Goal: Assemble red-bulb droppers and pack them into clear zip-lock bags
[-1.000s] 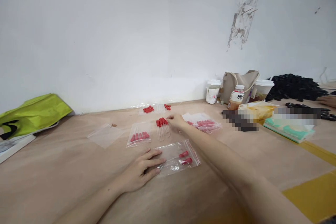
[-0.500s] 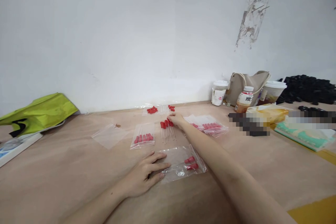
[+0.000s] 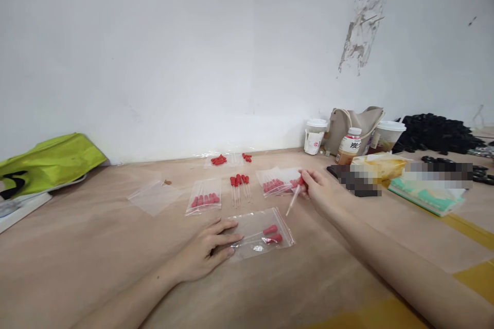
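Note:
My left hand (image 3: 210, 249) lies flat with spread fingers on the left end of a clear zip bag (image 3: 247, 222). Inside this bag are two red-bulbed droppers (image 3: 270, 230), their bulbs toward the zip end. My right hand (image 3: 322, 193) pinches another dropper (image 3: 295, 200) by its red bulb, its clear tube slanting down above the bag's right end. Several loose droppers (image 3: 238, 180) lie in a row beyond the bag. A filled zip bag (image 3: 204, 199) sits to their left, and a pile of filled bags (image 3: 272, 183) lies on their right, partly behind my right hand.
Red bulbs (image 3: 218, 160) lie on clear plastic by the wall. A flat clear bag (image 3: 154, 198) is at left, near a lime-green bag (image 3: 54, 162). At right stand a lidded cup (image 3: 315, 138), a bottle (image 3: 348, 147), a grey bag (image 3: 334, 131) and a tissue pack (image 3: 424, 195).
My right hand has moved right and nearer from the loose row, carrying one dropper toward the zip bag. My left hand stays on the bag. The view has shifted slightly right.

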The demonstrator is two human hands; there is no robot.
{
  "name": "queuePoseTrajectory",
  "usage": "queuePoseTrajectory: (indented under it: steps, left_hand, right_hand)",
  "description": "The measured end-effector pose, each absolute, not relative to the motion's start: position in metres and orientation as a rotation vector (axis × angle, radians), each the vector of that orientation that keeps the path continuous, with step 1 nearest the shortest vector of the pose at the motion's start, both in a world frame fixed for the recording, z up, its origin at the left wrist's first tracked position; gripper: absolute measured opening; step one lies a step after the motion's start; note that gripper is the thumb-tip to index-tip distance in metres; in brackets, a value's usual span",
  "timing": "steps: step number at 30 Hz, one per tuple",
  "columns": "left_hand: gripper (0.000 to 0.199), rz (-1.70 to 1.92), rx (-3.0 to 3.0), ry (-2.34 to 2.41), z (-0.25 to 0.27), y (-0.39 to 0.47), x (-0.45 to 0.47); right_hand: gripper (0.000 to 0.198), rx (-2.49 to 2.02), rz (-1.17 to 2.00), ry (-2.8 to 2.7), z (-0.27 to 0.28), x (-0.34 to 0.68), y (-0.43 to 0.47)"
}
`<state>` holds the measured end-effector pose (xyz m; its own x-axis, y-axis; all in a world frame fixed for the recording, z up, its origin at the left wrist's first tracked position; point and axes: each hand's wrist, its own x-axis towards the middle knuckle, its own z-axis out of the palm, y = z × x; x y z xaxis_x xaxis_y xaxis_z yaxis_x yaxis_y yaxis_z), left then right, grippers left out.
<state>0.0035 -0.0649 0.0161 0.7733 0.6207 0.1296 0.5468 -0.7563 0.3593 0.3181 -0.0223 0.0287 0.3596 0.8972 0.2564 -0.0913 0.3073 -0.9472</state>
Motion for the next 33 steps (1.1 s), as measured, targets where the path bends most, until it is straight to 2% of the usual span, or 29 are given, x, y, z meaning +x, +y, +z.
queuePoseTrajectory:
  steps: [11, 20, 27, 33]
  left_hand:
    - [0.033, 0.371, 2.647, 0.895, 0.019, -0.066, 0.004]
    - [0.034, 0.359, 2.673, 0.897, 0.019, -0.067, 0.006]
    - [0.046, 0.434, 2.647, 0.940, 0.018, -0.069, 0.005]
    - [0.046, 0.404, 2.655, 0.956, 0.018, -0.070, 0.005]
  right_hand:
    - [0.033, -1.032, 0.849, -0.802, -0.006, 0.316, -0.034]
    - [0.023, -1.071, 1.083, -0.805, -0.008, 0.304, -0.052]
    - [0.014, -1.038, 1.303, -0.720, -0.003, 0.300, -0.060]
    - [0.022, -1.205, 1.372, -1.224, 0.000, 0.302, -0.064]
